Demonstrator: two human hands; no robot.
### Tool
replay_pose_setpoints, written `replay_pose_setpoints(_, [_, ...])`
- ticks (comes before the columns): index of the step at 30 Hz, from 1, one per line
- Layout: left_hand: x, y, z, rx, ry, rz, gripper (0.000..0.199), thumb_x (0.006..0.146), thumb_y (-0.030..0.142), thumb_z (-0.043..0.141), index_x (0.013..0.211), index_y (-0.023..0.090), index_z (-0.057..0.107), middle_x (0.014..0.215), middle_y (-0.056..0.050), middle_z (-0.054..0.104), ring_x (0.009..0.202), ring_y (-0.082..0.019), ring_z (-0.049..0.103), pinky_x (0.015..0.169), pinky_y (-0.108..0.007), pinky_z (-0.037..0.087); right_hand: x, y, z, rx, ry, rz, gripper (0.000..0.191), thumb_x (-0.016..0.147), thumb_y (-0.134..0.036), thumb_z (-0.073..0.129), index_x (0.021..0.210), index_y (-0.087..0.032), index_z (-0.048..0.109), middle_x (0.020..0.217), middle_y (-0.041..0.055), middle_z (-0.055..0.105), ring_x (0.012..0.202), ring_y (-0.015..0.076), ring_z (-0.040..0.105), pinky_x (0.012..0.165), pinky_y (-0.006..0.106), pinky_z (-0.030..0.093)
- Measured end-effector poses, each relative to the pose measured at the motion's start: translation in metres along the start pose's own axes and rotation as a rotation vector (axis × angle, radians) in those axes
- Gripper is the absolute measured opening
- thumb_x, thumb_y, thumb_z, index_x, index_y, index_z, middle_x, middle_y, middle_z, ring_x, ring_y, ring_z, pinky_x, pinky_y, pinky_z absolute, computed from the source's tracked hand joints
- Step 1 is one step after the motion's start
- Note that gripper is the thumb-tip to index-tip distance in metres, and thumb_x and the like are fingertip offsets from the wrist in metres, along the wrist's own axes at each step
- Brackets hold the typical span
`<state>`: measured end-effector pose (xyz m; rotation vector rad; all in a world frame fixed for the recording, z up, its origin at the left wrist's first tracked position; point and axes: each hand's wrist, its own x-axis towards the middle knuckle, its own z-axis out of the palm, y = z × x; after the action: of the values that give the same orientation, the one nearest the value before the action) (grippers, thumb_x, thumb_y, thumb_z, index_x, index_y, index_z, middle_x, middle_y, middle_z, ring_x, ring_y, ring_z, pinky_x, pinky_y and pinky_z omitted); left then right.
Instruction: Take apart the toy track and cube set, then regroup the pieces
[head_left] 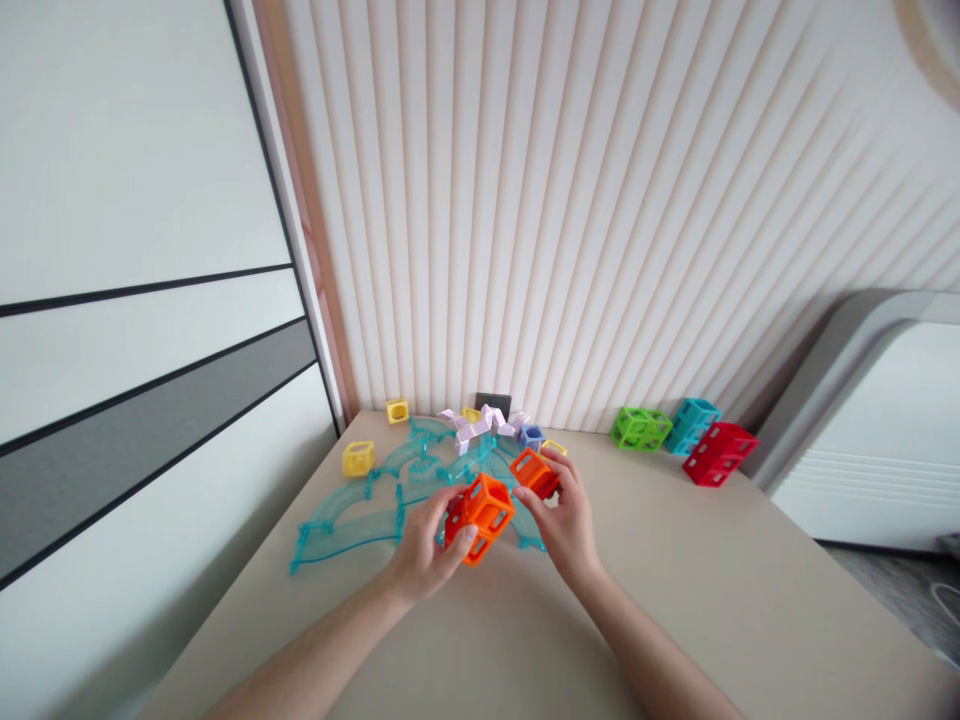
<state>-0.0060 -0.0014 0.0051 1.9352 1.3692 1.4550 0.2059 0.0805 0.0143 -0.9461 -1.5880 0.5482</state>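
Both hands are busy here, up over the middle of the surface [675, 580]. The left hand [427, 550] has its grip closed around the larger orange block [487, 508], thumb on the near side. Just to the right and a bit farther off, the right hand [568, 515] pinches the smaller orange block [531, 470] between thumb and fingers. The two blocks sit close, tilted, with a narrow gap between them, and here's the risk: that right thumb tip is right by the gap, so it could get nipped if the frames come together. Tilted like this, they could also meet corner to corner and twist in the fingers. The right hand's pinch looks the lighter one, so a knock might pop that block free, and it would likely land on the clear teal track [349, 535] spread below and to the left, nudging its pieces askew. A dip of the hands could also brush the lilac pieces [480, 428] at the far side. The green block [640, 428] and the red block [720, 455], well off to the right, look safe enough.
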Motion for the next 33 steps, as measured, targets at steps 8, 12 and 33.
replay_pose_setpoints(8, [0.003, 0.005, -0.002, 0.111, -0.067, 0.05, 0.032, 0.092, 0.037, 0.062, 0.12, 0.022, 0.063, 0.109, -0.009, 0.074, 0.095, -0.025, 0.072, 0.084, -0.038, 0.059, 0.003, -0.01, -0.01, 0.138, 0.023, 0.104, 0.044, 0.078, -0.056, 0.08, 0.105, -0.022, 0.069, 0.114, 0.0111, 0.063, 0.096, 0.0271, 0.065, 0.078, 0.039, 0.057])
replay_pose_setpoints(12, [0.003, 0.005, -0.002, 0.136, -0.08, 0.065, 0.033, 0.091, 0.037, 0.064, 0.121, 0.022, 0.062, 0.11, -0.009, 0.074, 0.097, -0.025, 0.072, 0.086, -0.038, 0.059, -0.002, -0.016, -0.007, 0.136, -0.041, 0.088, 0.042, 0.08, -0.057, 0.078, 0.1, -0.022, 0.069, 0.11, 0.0098, 0.062, 0.089, 0.0244, 0.065, 0.072, 0.036, 0.057])
replay_pose_setpoints(33, [0.005, 0.007, 0.002, -0.131, -0.006, -0.178, 0.031, 0.098, 0.043, 0.052, 0.109, 0.017, 0.066, 0.087, -0.006, 0.075, 0.081, -0.021, 0.07, 0.076, -0.033, 0.055, -0.017, -0.023, -0.001, 0.182, -0.18, 0.094, 0.046, 0.098, -0.047, 0.06, 0.138, -0.024, 0.056, 0.116, 0.0098, 0.07, 0.094, 0.0229, 0.068, 0.088, 0.042, 0.057])
